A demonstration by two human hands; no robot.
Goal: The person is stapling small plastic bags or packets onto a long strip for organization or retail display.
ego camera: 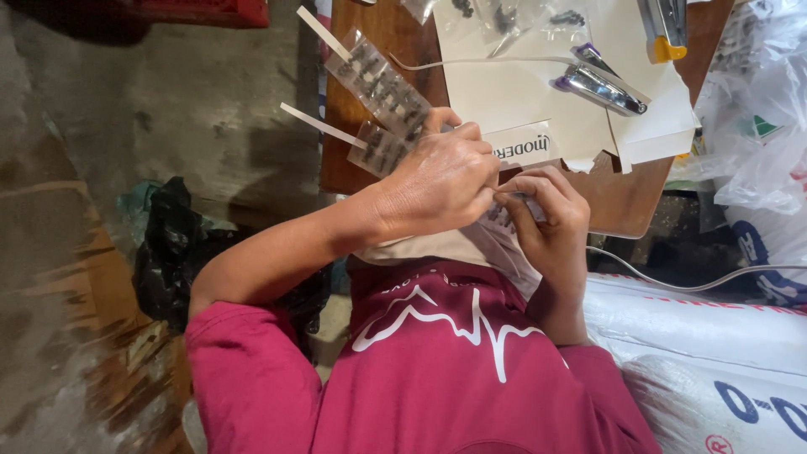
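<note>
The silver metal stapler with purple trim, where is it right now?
In the head view, the silver metal stapler with purple trim lies upper right on the white card sheets, beyond both hands and near the yellow-tipped tool.

Magenta shirt [437, 370] with white zigzag line; clear packets [382, 84] speckled black; cream card [513, 84]; brown table [378, 34]; silver stapler [598, 87], purple trim; white sacks [714, 336], blue print.

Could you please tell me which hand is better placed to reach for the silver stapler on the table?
Right, probably. The right hand lies on the silver stapler's side, pinching only a small packet. The left hand is full, gripping two clear packets of dark parts.
</note>
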